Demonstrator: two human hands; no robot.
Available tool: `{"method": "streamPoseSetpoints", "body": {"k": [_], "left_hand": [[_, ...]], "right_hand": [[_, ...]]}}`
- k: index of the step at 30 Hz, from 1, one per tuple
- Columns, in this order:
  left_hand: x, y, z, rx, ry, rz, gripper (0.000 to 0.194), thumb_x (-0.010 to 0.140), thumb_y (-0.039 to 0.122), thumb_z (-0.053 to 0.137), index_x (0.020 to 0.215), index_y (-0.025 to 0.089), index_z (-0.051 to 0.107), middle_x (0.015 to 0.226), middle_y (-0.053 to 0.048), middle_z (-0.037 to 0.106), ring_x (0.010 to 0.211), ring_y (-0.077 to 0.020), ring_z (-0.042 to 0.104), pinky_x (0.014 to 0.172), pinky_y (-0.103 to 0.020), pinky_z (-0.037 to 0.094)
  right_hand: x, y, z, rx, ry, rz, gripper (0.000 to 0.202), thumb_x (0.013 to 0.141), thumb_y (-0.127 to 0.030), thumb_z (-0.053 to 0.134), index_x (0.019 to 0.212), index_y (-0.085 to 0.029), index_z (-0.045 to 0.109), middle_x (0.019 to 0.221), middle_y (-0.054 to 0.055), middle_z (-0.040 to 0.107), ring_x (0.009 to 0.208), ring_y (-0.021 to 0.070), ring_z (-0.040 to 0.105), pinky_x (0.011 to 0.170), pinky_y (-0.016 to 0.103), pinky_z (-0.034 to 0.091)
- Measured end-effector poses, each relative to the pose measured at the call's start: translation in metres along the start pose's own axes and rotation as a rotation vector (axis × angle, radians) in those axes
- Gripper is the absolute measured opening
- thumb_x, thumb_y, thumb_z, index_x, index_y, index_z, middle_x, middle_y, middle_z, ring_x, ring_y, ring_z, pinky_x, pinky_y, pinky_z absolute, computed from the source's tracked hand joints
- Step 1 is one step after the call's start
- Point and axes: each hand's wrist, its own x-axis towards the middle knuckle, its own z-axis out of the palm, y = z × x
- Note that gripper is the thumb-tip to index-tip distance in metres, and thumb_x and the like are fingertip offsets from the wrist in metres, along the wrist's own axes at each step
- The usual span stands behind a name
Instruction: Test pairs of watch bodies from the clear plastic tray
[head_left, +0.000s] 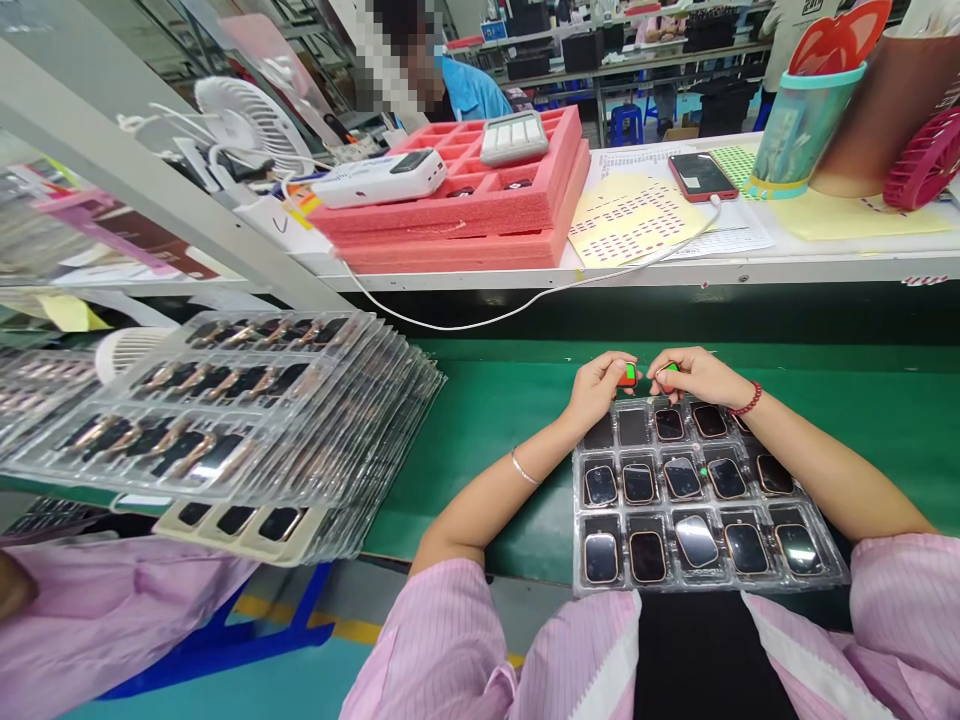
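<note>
My left hand (600, 383) pinches a small smartwatch body (628, 375) whose lit screen shows red and green. Close beside it, my right hand (697, 374) grips a second watch body (667, 375), also lit red and green and partly covered by the fingers. Both hands are over the far edge of a clear plastic tray (576, 520). Rows of dark-screened, gold-rimmed watch bodies (683, 477) lie face up in its pockets. At the tray's far left, two pockets show only a dark bottom. My right forearm hides part of its right side.
To the left rises a tall stack of clear trays (360, 450) holding watches. A shelf (525, 280) behind carries pink foam trays (450, 245), a phone (701, 177) on a white cable, and a teal cup (802, 130). A co-worker's pink sleeve (112, 620) shows at lower left.
</note>
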Motion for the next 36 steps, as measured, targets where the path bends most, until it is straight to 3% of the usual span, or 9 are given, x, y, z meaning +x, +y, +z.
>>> {"method": "streamPoseSetpoints", "body": {"k": [9, 14, 21, 29, 36], "left_hand": [[0.007, -0.010, 0.001, 0.005, -0.007, -0.018, 0.035, 0.092, 0.040, 0.058, 0.115, 0.014, 0.066, 0.090, -0.005, 0.069, 0.067, -0.0109, 0.065, 0.049, -0.018, 0.043], [0.009, -0.013, 0.004, -0.009, -0.051, -0.076, 0.041, 0.085, 0.026, 0.064, 0.124, 0.014, 0.061, 0.092, -0.005, 0.068, 0.070, -0.0106, 0.063, 0.051, -0.016, 0.042], [0.012, -0.016, 0.005, 0.002, -0.096, -0.061, 0.048, 0.077, 0.023, 0.069, 0.123, 0.012, 0.059, 0.088, -0.006, 0.069, 0.069, -0.0125, 0.064, 0.051, -0.018, 0.040], [0.009, -0.008, 0.002, -0.005, -0.133, -0.062, 0.051, 0.070, 0.020, 0.076, 0.117, 0.011, 0.061, 0.083, -0.003, 0.068, 0.073, -0.0121, 0.062, 0.068, -0.024, 0.048], [-0.001, -0.010, 0.001, -0.060, -0.157, -0.079, 0.045, 0.074, 0.031, 0.074, 0.113, 0.012, 0.063, 0.089, -0.005, 0.069, 0.072, -0.0123, 0.062, 0.070, -0.027, 0.051]], "right_hand": [[-0.001, 0.000, 0.004, 0.023, -0.006, -0.041, 0.032, 0.080, -0.036, 0.076, 0.101, -0.014, 0.066, 0.085, 0.006, 0.074, 0.057, 0.0113, 0.064, 0.051, 0.020, 0.050], [-0.001, 0.001, 0.007, 0.059, -0.017, -0.064, 0.034, 0.077, -0.032, 0.077, 0.103, -0.015, 0.064, 0.089, 0.006, 0.073, 0.061, 0.0125, 0.065, 0.054, 0.023, 0.053], [0.000, 0.005, 0.009, 0.075, -0.011, -0.093, 0.038, 0.076, -0.030, 0.076, 0.108, -0.016, 0.059, 0.091, 0.005, 0.071, 0.062, 0.0125, 0.065, 0.056, 0.024, 0.054], [-0.002, 0.003, 0.017, 0.068, 0.020, -0.121, 0.042, 0.077, -0.034, 0.076, 0.110, -0.017, 0.057, 0.093, 0.005, 0.069, 0.062, 0.0124, 0.065, 0.057, 0.025, 0.055], [-0.013, 0.000, 0.022, 0.095, 0.048, -0.132, 0.037, 0.082, -0.035, 0.075, 0.110, -0.016, 0.060, 0.090, 0.004, 0.068, 0.063, 0.0113, 0.063, 0.059, 0.024, 0.054]]}}
